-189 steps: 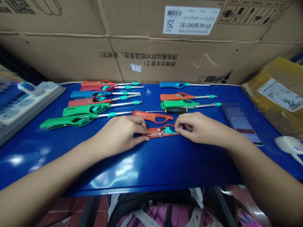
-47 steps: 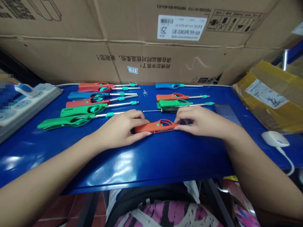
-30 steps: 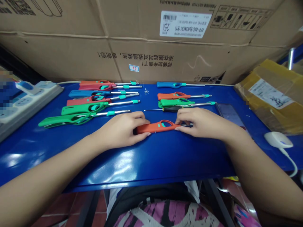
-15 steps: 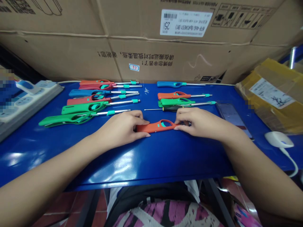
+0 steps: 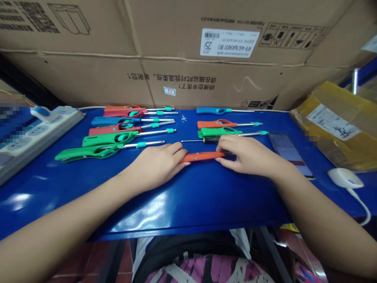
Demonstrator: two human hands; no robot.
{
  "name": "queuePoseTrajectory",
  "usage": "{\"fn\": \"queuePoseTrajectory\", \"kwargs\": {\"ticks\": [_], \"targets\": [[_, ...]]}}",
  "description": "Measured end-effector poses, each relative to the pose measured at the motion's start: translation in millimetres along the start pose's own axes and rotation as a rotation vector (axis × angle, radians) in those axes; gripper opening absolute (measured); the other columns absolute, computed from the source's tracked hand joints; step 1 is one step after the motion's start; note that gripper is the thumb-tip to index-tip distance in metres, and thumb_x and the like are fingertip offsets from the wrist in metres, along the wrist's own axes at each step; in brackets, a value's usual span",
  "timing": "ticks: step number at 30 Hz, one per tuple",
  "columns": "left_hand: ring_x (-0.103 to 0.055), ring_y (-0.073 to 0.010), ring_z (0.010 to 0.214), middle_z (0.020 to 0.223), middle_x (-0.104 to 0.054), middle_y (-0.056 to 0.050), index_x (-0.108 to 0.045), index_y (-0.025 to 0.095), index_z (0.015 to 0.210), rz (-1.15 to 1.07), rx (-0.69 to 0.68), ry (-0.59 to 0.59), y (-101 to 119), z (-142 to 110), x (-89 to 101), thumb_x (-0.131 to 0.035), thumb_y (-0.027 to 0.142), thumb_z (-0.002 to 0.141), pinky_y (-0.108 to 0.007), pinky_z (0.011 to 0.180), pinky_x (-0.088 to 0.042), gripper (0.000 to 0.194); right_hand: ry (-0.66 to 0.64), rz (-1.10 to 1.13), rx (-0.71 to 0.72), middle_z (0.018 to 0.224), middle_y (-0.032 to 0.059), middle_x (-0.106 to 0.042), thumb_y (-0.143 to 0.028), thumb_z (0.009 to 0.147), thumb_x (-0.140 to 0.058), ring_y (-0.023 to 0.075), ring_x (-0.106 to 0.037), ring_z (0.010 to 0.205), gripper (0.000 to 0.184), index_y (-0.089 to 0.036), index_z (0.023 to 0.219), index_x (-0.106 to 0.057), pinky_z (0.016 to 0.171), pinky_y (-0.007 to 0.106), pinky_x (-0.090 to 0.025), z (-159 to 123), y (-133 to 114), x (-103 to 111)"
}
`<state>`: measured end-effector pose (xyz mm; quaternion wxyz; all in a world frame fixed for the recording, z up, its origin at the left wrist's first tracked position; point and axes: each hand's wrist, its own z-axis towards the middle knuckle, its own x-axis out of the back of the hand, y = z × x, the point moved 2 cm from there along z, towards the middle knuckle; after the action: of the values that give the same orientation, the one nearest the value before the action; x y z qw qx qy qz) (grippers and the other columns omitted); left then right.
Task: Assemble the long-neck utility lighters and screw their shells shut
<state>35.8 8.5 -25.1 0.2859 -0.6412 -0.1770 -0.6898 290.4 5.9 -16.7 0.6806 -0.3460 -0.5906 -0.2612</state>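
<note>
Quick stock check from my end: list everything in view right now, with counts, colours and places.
Held lighter: one, orange, between both hands
Left-side lighters: at least six, green, blue, red and orange, far left
Right-side lighters: three, blue, orange, green, far right of centre
Screwdriver: one, black and yellow handle, beyond the held lighter
Phone: one, dark, right
Corded device: one, white, right
Taped package: one, yellow-brown, far right
Power strip: one, white, far left, plug in it
Cardboard: brown, back
Table: one, blue, underneath
Patterned cloth: pink, black, pale, lap
Left hand, right hand: bare, on the held lighter
</note>
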Motion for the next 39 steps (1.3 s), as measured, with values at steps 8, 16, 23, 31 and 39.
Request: {"fn": "queuePoseTrajectory", "kwargs": {"ticks": [8,16,23,31,39], "targets": [[-0.062,-0.0181,0.074,0.092,-0.065,-0.003,-0.059,0.018,0.099,-0.146,-0.013,0.058,-6,0,2.4,-0.039,0.035,0.107,-0.03,0.06,-0.041,0.028,0.047,-0.047,0.115,0.088,0.0082,-0.061,-0.028,0.099,-0.047,0.0225,-0.052,0.081,0.018,-0.02,0.084,-0.052,0.074,0.035,-0.041,3,-2,1],[-0.061,-0.0183,0.072,0.091,-0.066,-0.004,-0.06,0.018,0.1,-0.129,-0.019,0.073,-6,0,0.7,-0.037,0.035,0.107,-0.03,0.06,-0.04,0.029,0.088,0.07,0.08,0.094,0.0066,-0.066,-0.036,0.097,-0.057,0.0219,-0.058,0.086,0.016,-0.02,0.093,-0.06,0.082,0.036,-0.042,2,3,0],[-0.064,-0.0211,0.078,0.095,-0.066,-0.006,-0.061,0.017,0.107,-0.212,0.017,0.003,-3,0,0.8,-0.033,0.037,0.107,-0.031,0.064,-0.045,0.034,0.124,0.059,0.099,0.086,0.0063,-0.067,-0.034,0.097,-0.056,0.0218,-0.057,0.08,0.018,-0.019,0.09,-0.063,0.077,0.035,-0.043,4,-6,1],[-0.053,-0.0129,0.055,0.07,-0.057,0.0,-0.056,0.018,0.091,-1.157,0.33,-0.015,-2,5,-6.7,-0.037,0.047,0.104,-0.026,0.051,-0.044,0.037,0.196,0.103,0.085,0.124,0.0104,-0.072,-0.042,0.099,-0.058,0.0267,-0.065,0.116,0.032,-0.019,0.119,-0.066,0.1,0.041,-0.047,2,-3,3],[-0.054,-0.0091,0.05,0.085,-0.071,-0.004,-0.067,0.015,0.118,-1.358,0.397,0.066,1,7,-11.2,-0.049,0.052,0.1,-0.023,0.048,-0.048,0.044,0.14,0.042,0.108,0.115,0.0121,-0.072,-0.04,0.104,-0.046,0.0284,-0.067,0.106,0.042,-0.017,0.135,-0.063,0.092,0.046,-0.053,5,-11,-8]]}}
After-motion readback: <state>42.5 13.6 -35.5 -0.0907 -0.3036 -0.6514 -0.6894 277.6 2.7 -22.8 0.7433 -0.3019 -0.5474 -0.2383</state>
